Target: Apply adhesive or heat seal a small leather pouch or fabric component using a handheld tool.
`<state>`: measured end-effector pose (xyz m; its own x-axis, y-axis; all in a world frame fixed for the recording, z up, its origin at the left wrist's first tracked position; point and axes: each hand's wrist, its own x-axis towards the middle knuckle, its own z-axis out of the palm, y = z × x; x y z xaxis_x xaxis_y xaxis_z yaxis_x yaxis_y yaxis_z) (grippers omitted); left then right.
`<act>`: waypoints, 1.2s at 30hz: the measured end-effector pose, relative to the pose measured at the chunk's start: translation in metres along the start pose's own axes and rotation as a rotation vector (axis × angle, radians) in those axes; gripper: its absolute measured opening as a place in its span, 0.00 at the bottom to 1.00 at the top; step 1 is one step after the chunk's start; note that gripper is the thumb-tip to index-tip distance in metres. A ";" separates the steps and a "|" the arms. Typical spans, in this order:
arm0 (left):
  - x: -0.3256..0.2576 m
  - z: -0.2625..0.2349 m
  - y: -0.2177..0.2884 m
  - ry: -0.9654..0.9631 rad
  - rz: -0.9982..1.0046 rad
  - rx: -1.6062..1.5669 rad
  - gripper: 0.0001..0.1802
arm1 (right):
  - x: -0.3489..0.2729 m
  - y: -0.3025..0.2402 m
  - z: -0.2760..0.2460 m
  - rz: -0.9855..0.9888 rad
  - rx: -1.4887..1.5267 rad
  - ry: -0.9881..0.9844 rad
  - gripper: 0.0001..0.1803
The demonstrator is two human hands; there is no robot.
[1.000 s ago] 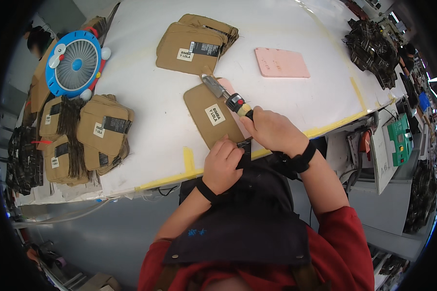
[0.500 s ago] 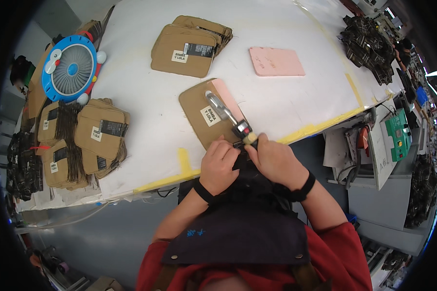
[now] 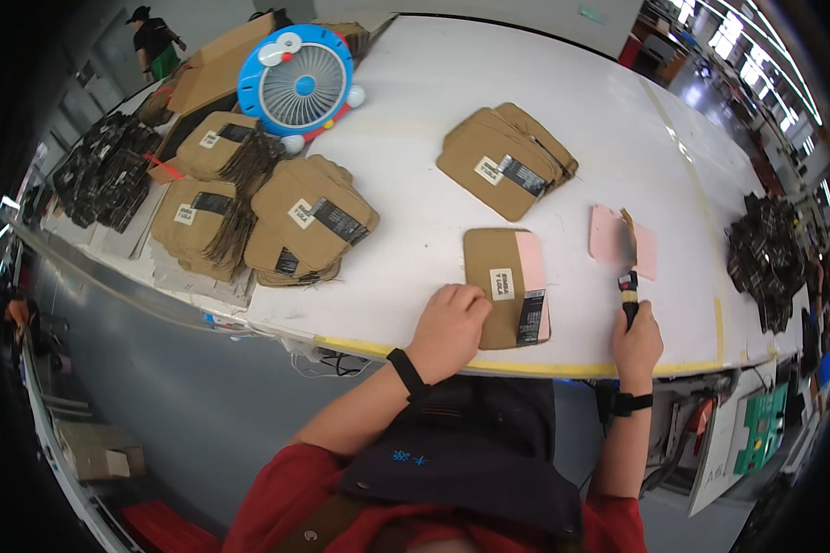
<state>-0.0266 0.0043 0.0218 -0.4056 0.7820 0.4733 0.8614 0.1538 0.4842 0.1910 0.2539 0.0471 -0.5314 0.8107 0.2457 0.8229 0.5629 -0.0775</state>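
Observation:
A tan fabric panel [image 3: 484, 309] with a white label and a black tag lies near the table's front edge. A pink template [image 3: 531, 253] shows along its right side. The curled fingers of my left hand [image 3: 452, 324] are closed at the panel's left edge; their tips are partly hidden. To the right, my right hand [image 3: 640, 348] is closed around the black handle of a metal-headed hand tool [image 3: 629, 288]. The tool's blurred head overlaps a second pink template [image 3: 605, 232] lying on the table.
Behind the panel sits a small stack of tan panels [image 3: 491, 189]. More stacks [image 3: 290, 194] fill the left side beside a blue toy-shaped fan [image 3: 302, 88]. Dark patterned bundles [image 3: 767, 263] lie at the right. Yellow tape [image 3: 581, 370] lines the front edge. A person [image 3: 157, 41] stands far left.
My right hand has moved right with the tool, from over the tan panel to the loose pink template. My left hand has shifted from the panel's lower corner to its left edge. The view has turned.

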 end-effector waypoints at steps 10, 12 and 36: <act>-0.006 0.003 0.004 -0.002 -0.101 0.042 0.16 | -0.022 -0.108 0.030 -0.397 0.623 0.023 0.12; -0.008 -0.001 0.001 -0.008 -0.137 0.041 0.17 | -0.016 -0.113 0.038 -0.273 0.843 -0.088 0.11; -0.006 -0.143 -0.138 0.912 -0.866 -0.864 0.06 | -0.028 -0.102 0.040 -0.086 1.589 -0.359 0.10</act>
<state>-0.1868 -0.1082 0.0578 -0.9980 -0.0373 -0.0514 -0.0385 -0.2874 0.9570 0.1141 0.1806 0.0100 -0.7661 0.6358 0.0946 -0.1127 0.0120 -0.9936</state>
